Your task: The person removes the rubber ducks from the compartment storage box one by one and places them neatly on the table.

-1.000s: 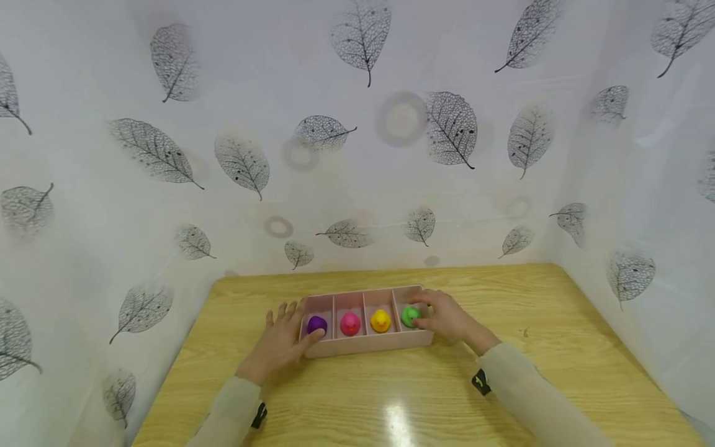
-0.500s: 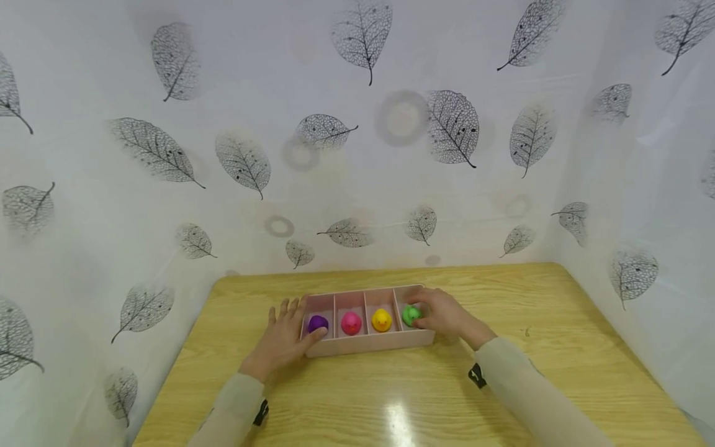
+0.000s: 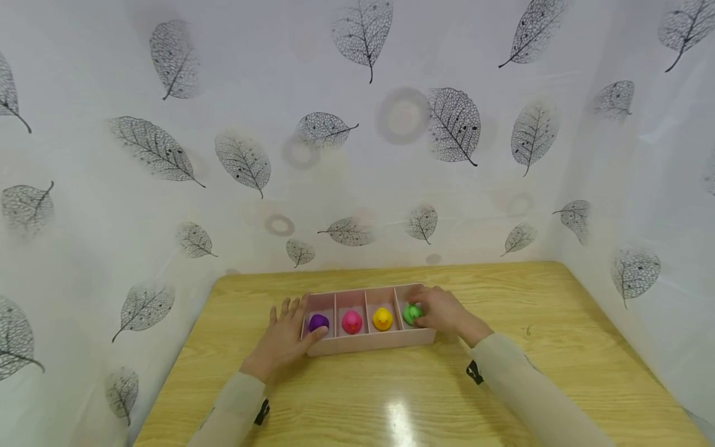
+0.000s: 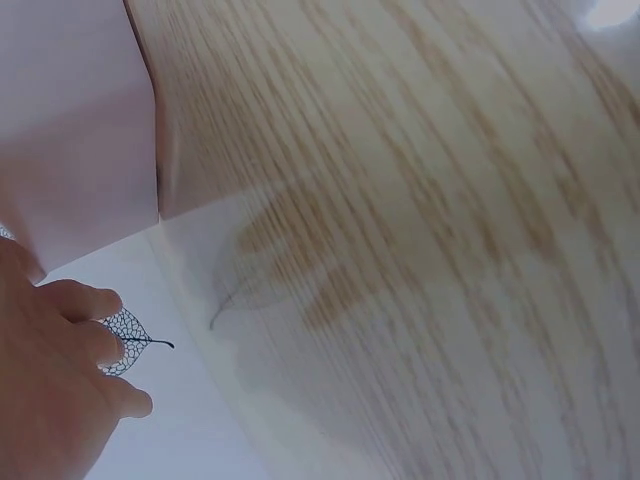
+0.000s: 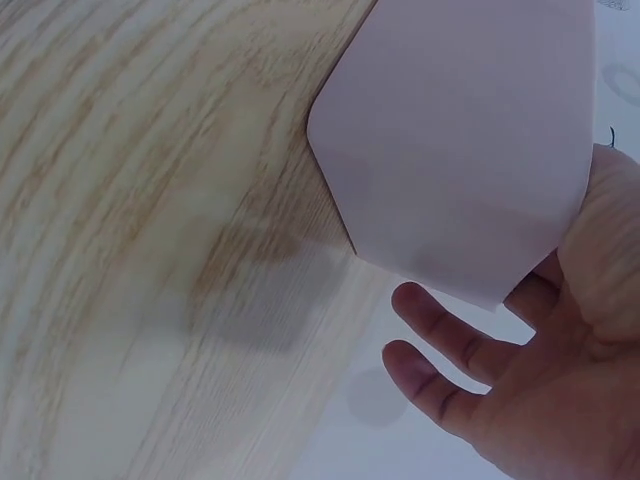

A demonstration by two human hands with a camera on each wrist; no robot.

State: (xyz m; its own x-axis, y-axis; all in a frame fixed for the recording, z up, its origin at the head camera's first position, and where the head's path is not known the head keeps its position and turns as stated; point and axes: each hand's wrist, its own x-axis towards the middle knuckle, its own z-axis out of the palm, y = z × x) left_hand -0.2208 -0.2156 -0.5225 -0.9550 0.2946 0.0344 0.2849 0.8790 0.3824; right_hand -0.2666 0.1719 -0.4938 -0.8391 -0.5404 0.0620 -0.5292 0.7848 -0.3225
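On the table, a pale pink box [image 3: 368, 342] is divided into compartments in a row. From left to right they contain a purple rounded toy [image 3: 318, 322], a pink rubber duck [image 3: 352, 321], a yellow rubber duck [image 3: 382, 319] and a green rubber duck [image 3: 412, 314]. My left hand [image 3: 282, 343] rests against the box's left end, fingers spread, its thumb reaching over the front rim beside the purple toy. With thumb and fingers inside the right compartment, my right hand [image 3: 447, 313] pinches the green duck. Its outer fingers [image 5: 440, 325] stay outside the box in the right wrist view.
The wood-grain table [image 3: 357, 397] extends in front of the box and to both sides. A white sheet [image 3: 357, 174] printed with dark leaves hangs behind it and along both sides. Light glares off the table near the front.
The right hand shifts very slightly over the green duck, its wrist moving a little left. The left hand and the box stay nearly in place; the view drifts slightly.
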